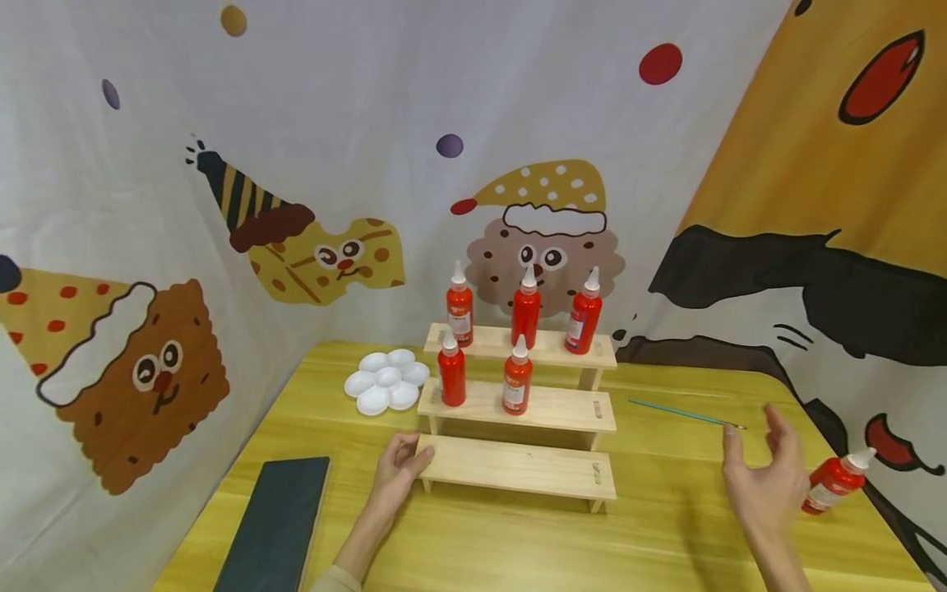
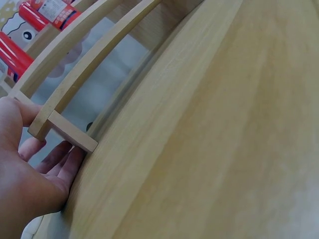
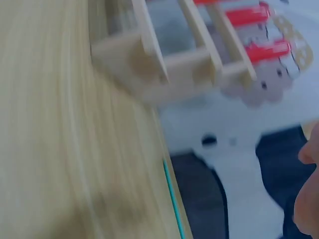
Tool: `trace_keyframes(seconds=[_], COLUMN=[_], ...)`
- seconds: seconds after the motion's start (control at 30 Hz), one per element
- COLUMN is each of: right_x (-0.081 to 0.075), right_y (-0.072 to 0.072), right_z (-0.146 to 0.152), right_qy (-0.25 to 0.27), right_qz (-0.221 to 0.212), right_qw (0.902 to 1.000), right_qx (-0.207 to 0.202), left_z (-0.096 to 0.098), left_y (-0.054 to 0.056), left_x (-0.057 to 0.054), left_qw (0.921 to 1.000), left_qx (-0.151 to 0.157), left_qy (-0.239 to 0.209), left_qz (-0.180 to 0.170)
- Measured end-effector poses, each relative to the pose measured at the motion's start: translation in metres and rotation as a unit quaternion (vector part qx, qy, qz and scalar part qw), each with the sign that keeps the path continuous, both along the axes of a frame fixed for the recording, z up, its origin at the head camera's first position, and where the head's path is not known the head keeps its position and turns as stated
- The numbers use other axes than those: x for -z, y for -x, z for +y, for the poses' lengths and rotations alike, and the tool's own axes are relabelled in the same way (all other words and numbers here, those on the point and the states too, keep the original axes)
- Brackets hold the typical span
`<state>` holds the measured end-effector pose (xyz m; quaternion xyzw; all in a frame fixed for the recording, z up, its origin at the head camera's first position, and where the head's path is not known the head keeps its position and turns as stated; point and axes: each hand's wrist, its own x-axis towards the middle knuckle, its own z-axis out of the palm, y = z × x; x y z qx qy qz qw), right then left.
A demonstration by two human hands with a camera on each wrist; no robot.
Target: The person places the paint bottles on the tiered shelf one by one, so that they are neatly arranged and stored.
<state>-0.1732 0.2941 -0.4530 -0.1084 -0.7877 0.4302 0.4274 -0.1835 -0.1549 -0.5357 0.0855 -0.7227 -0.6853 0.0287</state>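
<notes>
My left hand [image 1: 400, 470] holds the left end of the lowest step of a three-tier wooden display stand [image 1: 518, 467]. In the left wrist view, the thumb lies at the board's end and the other fingers [image 2: 64, 164] are by the short leg. Over the right side of the table, my right hand [image 1: 769, 473] is held with thumb and fingers apart, nothing between them. Beside it is a red paint bottle [image 1: 830, 487] with a white nozzle. Three similar bottles [image 1: 526, 316] stand on the top tier and two [image 1: 516, 386] on the middle one; the lowest tier is bare.
A thin teal paintbrush [image 1: 676, 410] lies right of the stand. At the back left is a white flower-shaped palette [image 1: 387, 380]. A dark flat board [image 1: 277, 518] lies at the table's left. Behind the table hangs a cartoon-printed cloth [image 1: 414, 99].
</notes>
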Motion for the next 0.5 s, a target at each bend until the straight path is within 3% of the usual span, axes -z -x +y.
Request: trace_keyframes(seconds=[0.1,0.3,0.4,0.5], right_x=[0.004,0.015,0.021,0.029], right_y=[-0.008,-0.021,-0.024,-0.024], right_z=[0.024,0.061,0.076,0.089], right_qy=[-0.015,-0.022,0.001,0.056], right_qz=[0.003,-0.02,-0.057,-0.11], right_qw=[0.9974,0.9909,0.9859,0.9765], right_qx=[0.07,0.132,0.157,0.176], left_z=[0.0,0.0,0.0,0.0], left_y=[0.0,-0.001,-0.002,-0.002], left_x=[-0.001,-0.002,-0.002,0.0], left_qw=[1.0,1.0,1.0,1.0], left_qx=[0.001,0.007,0.006,0.006], left_qy=[0.003,0.003,0.002,0.002], left_qz=[-0.002,-0.003,-0.004,-0.001])
